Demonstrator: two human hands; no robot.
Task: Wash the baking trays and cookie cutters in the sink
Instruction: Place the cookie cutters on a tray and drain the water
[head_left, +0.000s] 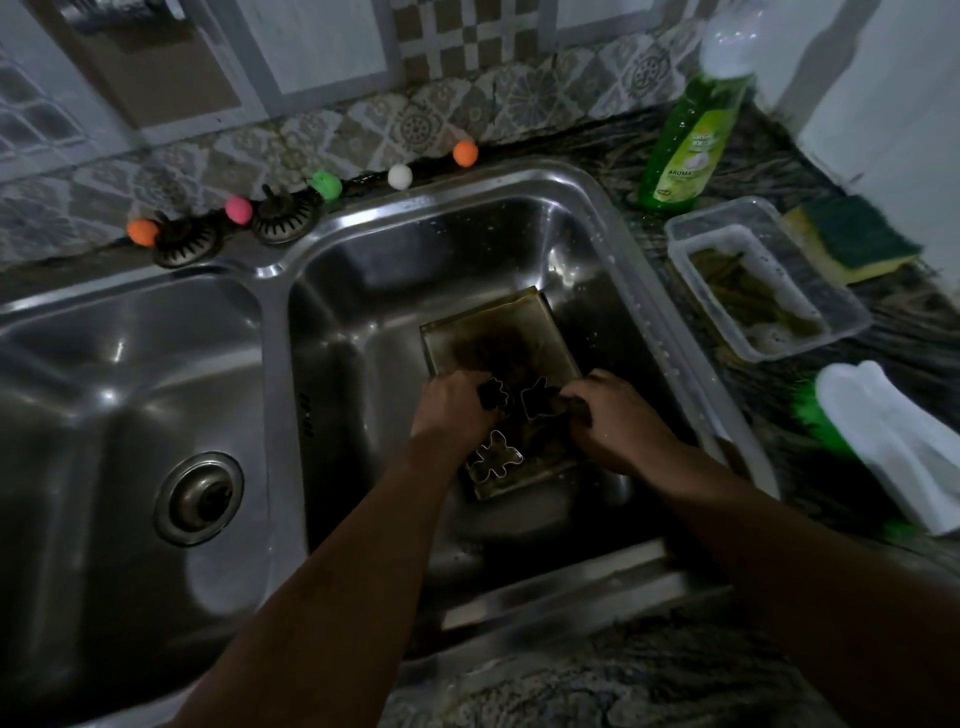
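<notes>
- Countertop of dark veined stone (769, 156) runs round a double-bowl stainless steel sink (270, 291), backed by patterned grey and brown wall tiles (415, 124); the light is dim.
- On the counter to the right stand a green dish-soap bottle (680, 150), a clear rectangular plastic tub (691, 244) with a wet rag inside, a yellow sponge with a green scouring face (852, 239) and a white cloth (893, 436) lying over something bright green.
- Along the back ledge sit small coloured balls, orange, pink, green, white and orange, and two dark sink strainers (234, 228).
- A stained rectangular metal baking tray (498, 327) lies flat on the floor of the right bowl, its far end bare.
- The left hand (452, 410) is curled around a dark flower-shaped cookie cutter (493, 395) over the tray's middle.
- The right hand (608, 415) pinches the edge of a shiny star-like metal cookie cutter (537, 400), just beside the first cutter.
- A third, bear-shaped silver cookie cutter (493, 457) rests loose on the tray's near end, between the two wrists.
- The forearms cover the tray's near corners, the fingertips are hidden under the hands, and the shapes of the held cutters are hard to make out in the gloom.
</notes>
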